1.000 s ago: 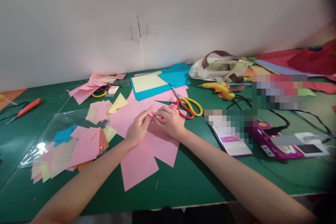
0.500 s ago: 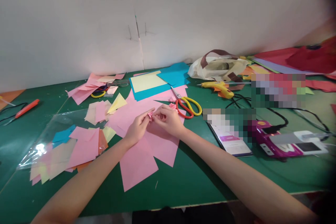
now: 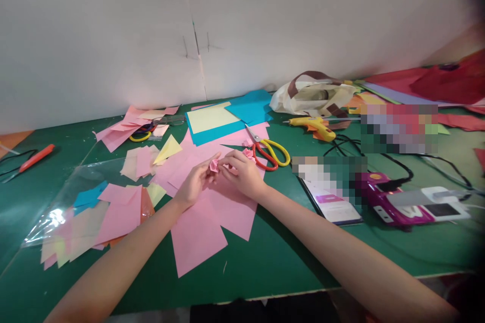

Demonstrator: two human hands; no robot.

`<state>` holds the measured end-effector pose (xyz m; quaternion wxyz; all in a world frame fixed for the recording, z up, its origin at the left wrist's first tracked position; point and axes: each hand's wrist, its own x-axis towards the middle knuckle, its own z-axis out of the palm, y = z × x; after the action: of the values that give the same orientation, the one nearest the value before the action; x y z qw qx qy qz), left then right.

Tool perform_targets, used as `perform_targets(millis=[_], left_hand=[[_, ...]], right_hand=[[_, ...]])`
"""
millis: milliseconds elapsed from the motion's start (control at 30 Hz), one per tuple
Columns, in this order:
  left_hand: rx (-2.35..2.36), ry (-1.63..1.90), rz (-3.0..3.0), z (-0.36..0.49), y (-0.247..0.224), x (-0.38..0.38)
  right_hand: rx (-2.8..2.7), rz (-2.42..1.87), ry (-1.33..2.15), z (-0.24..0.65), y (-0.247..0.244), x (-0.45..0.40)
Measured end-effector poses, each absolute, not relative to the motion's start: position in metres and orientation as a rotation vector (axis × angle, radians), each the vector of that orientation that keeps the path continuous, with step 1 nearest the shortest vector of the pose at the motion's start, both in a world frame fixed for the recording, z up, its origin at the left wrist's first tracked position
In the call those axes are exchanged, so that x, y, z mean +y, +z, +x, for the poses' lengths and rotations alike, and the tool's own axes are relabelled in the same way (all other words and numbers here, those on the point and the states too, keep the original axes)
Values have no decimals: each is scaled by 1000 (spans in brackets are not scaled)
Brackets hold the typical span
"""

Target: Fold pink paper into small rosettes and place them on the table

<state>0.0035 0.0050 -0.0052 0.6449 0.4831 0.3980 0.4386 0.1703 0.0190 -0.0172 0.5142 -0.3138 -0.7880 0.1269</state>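
A small folded pink paper piece (image 3: pixel 214 165) is pinched in the fingers of my left hand (image 3: pixel 197 181). My right hand (image 3: pixel 242 174) has its thumb and fingers closed at the right side of the same piece. Both hands are above large pink sheets (image 3: pixel 199 234) spread on the green table. Just behind my right hand lies another folded pink paper piece (image 3: pixel 248 153). Scissors (image 3: pixel 270 154) with red and yellow handles rest to the right of it, blades towards blue sheets (image 3: pixel 252 108) and a pale yellow sheet (image 3: pixel 212 120).
Plastic film with paper scraps (image 3: pixel 121 212) lies at the left, beyond it a red-handled tool (image 3: pixel 38 158). On the right are a phone (image 3: pixel 337 204), a yellow glue gun (image 3: pixel 312 126), a cloth bag (image 3: pixel 312 98), and a purple device (image 3: pixel 390 207) with cables.
The pink piece has turned in my fingers and shows more of its folded face. My left fingers have shifted around it. The whole view has moved slightly.
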Motion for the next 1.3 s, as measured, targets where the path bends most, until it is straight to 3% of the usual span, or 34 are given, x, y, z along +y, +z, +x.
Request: perform_targets(millis=[233,533,767,1300], left_hand=[[900,1050,1197,4,-7,5],[939,1068,1155,5,-7,7],[1009,1103,1140,5,-4,7],[1158,1001,1591,8,-2,0]], right_hand=[[-1814,-762,513,171,-13,19],[-2149,-639,27,173,-16,18],[-2242,-601,-142,174,-14,21],[-1933,-691,350,172,-19,23]])
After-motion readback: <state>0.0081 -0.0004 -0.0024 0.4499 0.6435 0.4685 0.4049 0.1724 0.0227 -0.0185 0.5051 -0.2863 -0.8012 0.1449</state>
